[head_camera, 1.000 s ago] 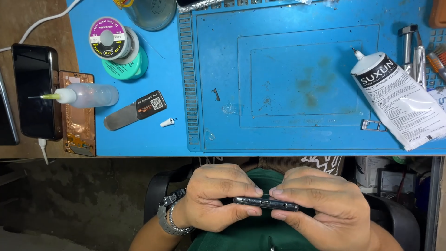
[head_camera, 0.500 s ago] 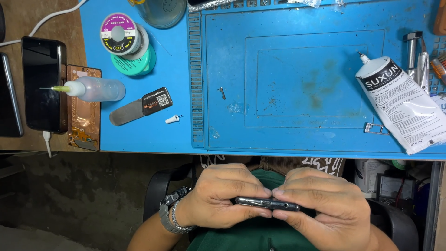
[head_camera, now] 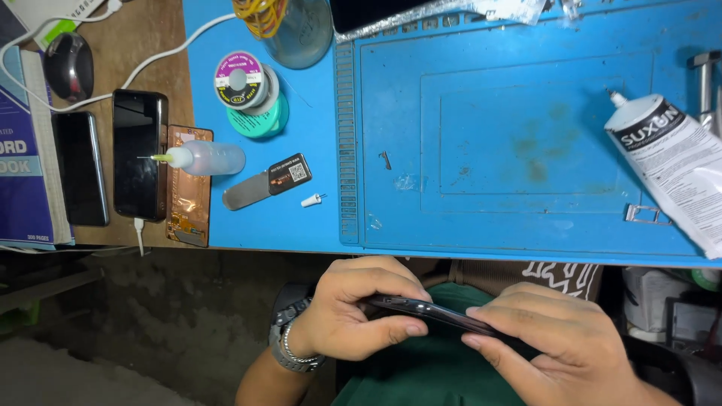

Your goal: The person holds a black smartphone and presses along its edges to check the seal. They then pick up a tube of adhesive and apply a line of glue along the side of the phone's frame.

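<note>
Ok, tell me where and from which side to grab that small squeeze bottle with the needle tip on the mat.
Grip the small squeeze bottle around its clear round body, coming down from above with fingers on its two long sides. It lies flat on the blue mat, needle pointing left over the copper-coloured panel, so the right half is probably safest: it keeps fingers off the thin tip and off the black phone beside it.

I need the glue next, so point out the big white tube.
The white tube lies at the right edge of the blue mat, nozzle pointing up-left, beside a small metal tray.
</note>
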